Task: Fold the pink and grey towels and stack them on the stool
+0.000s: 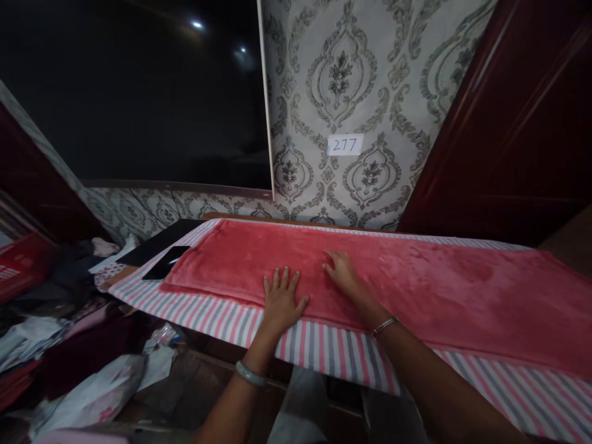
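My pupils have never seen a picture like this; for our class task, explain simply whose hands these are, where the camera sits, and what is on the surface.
There is no machine here: a person works with two bare hands. The single picture comes from a camera worn on their head, looking forward and down. A striped cloth covers the surface, with a plush red cloth spread over it. Near its left end lies a dark, phone-like slab. The left hand rests on the red cloth's near edge, fingers spread, holding nothing. The right hand is on it too, fingers bent; whether it pinches the fabric isn't clear.
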A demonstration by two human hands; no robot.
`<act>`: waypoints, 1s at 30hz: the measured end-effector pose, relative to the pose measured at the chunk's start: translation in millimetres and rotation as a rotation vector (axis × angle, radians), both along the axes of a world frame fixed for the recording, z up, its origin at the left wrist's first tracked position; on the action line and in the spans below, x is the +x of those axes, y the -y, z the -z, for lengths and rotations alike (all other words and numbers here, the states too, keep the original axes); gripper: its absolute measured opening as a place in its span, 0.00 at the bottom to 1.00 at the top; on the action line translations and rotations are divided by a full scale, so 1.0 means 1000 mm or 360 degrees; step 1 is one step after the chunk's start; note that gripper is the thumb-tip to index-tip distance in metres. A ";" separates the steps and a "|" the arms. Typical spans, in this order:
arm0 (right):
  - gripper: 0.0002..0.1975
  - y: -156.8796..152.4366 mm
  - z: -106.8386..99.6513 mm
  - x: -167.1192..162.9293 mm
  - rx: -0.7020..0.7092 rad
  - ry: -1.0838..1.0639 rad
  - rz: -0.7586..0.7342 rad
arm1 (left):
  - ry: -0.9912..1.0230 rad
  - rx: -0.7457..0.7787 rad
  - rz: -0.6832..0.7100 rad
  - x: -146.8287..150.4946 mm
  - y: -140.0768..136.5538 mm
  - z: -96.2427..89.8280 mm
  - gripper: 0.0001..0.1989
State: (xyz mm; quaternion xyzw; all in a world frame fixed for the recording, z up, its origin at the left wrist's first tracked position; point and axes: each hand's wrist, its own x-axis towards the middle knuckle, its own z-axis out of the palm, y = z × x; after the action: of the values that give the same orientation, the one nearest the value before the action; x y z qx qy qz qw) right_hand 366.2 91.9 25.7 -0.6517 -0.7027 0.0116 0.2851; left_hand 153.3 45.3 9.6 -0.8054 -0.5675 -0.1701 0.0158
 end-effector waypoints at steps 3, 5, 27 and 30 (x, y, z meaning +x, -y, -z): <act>0.19 0.008 0.012 -0.008 -0.0022 0.0079 -0.0032 | 0.0049 0.0001 0.0007 0.001 0.005 0.001 0.35; 0.20 0.013 0.023 -0.006 -0.0002 0.0139 -0.0029 | 0.0110 -0.0004 0.0053 0.001 0.010 0.002 0.36; 0.29 -0.019 0.085 0.019 0.0244 0.0294 -0.0113 | 0.1211 0.0293 -0.1442 -0.259 -0.029 -0.034 0.19; 0.29 -0.017 0.081 0.017 0.0232 0.0285 -0.0108 | 0.1187 0.0141 -0.1490 -0.264 -0.039 -0.032 0.15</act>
State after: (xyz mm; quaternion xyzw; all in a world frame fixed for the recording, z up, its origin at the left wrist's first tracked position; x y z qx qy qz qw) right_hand 383.5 108.5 -55.5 -0.6036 -0.7460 -0.0882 0.2672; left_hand -110.8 84.5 42.0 -0.3544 -0.8215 -0.4398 -0.0777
